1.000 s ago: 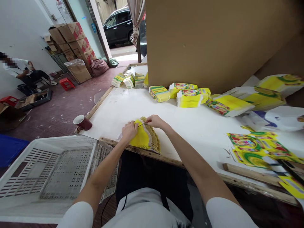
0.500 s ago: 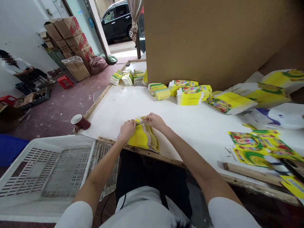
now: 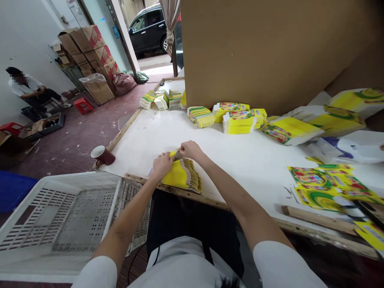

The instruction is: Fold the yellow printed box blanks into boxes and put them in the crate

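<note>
1. Resting at the near edge of the white table (image 3: 240, 160), a fanned stack (image 3: 183, 179) of flat yellow card sleeves lies just beyond the raw wooden rim, its brown cut edges stepped like a deck of cards.
2. Left hand (image 3: 162, 164) curls down over the stack's left end, fingers closed on the glossy top sheet.
3. Right hand (image 3: 189, 149) pinches the far tip of the stack between thumb and fingers; it seems to hold only the top sheet's flap, though the tip is too small to tell.
4. Nothing lies between the hands and the stack; both forearms cross the table's edge from below.
5. A dark red mug (image 3: 103, 155) stands on the table's left corner, near the left hand.
6. A white perforated plastic crate (image 3: 60, 212) sits left of the person, below table height.
7. Banded bundles (image 3: 241, 121) of the same yellow printed card line the foot of a tall brown cardboard wall (image 3: 255, 52).
8. Loose printed sheets (image 3: 324, 186) and a wooden strip (image 3: 318, 221) lie to the right, well apart.
9. Another person (image 3: 30, 90) sits far left, beside stacked shipping boxes (image 3: 90, 44).
</note>
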`<move>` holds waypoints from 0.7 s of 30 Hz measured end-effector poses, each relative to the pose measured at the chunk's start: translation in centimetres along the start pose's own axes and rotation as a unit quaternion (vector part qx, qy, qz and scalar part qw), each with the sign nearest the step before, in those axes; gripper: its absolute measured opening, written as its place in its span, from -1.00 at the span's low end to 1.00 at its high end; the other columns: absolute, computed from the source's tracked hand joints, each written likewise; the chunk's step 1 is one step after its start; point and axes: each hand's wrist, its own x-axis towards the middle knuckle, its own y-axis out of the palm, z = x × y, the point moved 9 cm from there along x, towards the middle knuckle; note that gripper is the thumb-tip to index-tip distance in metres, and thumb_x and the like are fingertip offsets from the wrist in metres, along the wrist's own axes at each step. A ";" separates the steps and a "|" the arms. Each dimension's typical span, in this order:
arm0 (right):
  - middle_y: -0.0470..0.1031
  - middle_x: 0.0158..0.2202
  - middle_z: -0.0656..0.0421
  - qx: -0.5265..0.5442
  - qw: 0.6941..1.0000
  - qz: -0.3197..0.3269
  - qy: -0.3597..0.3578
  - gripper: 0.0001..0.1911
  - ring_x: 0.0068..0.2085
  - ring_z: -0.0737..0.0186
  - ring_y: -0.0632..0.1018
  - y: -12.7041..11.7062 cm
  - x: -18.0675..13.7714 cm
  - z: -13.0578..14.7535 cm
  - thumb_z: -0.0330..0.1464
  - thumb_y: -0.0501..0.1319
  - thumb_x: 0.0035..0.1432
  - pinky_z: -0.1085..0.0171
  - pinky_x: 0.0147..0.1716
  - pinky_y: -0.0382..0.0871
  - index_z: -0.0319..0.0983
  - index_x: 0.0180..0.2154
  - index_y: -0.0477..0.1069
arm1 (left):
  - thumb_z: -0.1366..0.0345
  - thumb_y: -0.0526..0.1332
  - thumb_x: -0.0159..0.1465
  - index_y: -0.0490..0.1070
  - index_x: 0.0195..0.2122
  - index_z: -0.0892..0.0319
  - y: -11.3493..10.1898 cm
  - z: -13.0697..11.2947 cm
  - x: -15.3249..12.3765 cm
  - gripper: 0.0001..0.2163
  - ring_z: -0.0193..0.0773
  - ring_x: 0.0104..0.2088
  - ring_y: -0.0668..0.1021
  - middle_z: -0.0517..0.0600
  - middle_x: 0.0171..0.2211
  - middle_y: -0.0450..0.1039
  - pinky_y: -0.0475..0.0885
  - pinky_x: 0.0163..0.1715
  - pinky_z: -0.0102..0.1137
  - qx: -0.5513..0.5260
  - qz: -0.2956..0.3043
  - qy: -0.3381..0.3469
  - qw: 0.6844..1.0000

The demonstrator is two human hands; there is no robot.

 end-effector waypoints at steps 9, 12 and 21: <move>0.65 -0.34 0.08 0.095 0.991 0.004 0.097 -0.70 -0.32 0.26 0.61 3.1 -1.9 2.1 -0.38 0.08 0.21 0.41 -0.43 0.31 -0.26 -0.30 0.61 | 0.18 -0.14 0.45 0.34 0.06 0.14 -0.1 0.3 0.4 -0.66 -0.05 0.03 0.54 0.15 0.03 0.48 0.37 -0.07 -0.26 -0.021 0.002 -0.007 1.000; 0.64 -0.38 0.14 0.112 0.990 0.012 0.085 -0.78 -0.33 0.27 0.59 3.1 -1.7 1.7 -0.31 0.19 0.15 0.41 -0.44 0.28 -0.23 -0.37 0.60 | 0.15 -0.14 0.45 0.34 0.06 0.13 -0.2 0.5 0.2 -0.64 -0.04 0.03 0.54 0.15 0.03 0.48 0.38 -0.08 -0.26 -0.029 0.002 -0.006 1.000; 0.64 -0.26 0.14 0.130 0.990 0.054 -0.009 -0.80 -0.21 0.26 0.55 1.6 -0.4 -1.0 -0.40 0.20 0.14 0.38 -0.26 0.29 -0.24 -0.28 0.61 | 0.10 -0.17 0.45 0.42 0.00 0.07 0.1 1.0 0.6 -0.60 -0.06 0.03 0.55 0.10 0.00 0.52 0.40 -0.07 -0.25 -0.051 0.003 -0.030 0.998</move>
